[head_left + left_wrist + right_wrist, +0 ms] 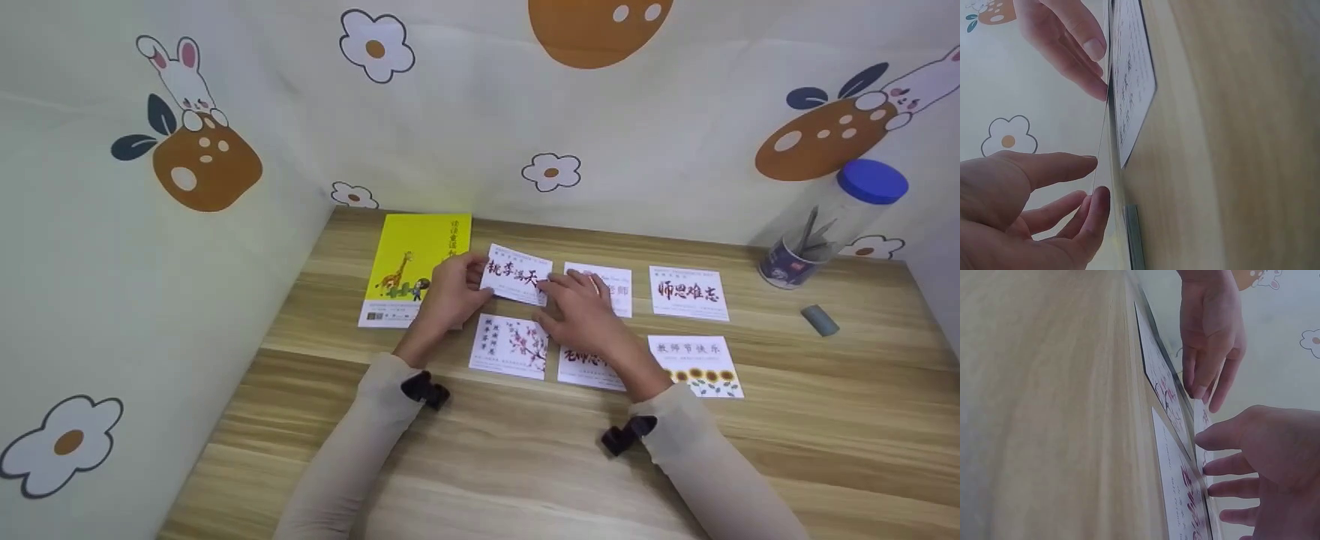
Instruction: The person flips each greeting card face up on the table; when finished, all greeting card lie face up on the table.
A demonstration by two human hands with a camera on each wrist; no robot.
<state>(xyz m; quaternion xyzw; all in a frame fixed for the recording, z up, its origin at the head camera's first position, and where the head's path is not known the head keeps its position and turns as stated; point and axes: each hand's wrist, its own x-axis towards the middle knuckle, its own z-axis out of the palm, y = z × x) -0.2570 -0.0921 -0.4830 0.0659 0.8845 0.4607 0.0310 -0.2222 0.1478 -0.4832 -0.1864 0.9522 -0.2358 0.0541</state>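
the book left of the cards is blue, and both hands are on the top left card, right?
Not quite. The book is yellow, not blue, as the head view shows. The rest holds: it lies left of the cards, and the left hand and right hand both hold the top left card, one at each end.

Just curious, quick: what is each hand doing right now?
Left hand: fingers pinch the card at its left edge.
Right hand: fingers pinch the same card's right edge.

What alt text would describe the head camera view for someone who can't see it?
Two hands, left hand and right hand, hold a calligraphy card above five other cards on a wooden table; a yellow book lies left.
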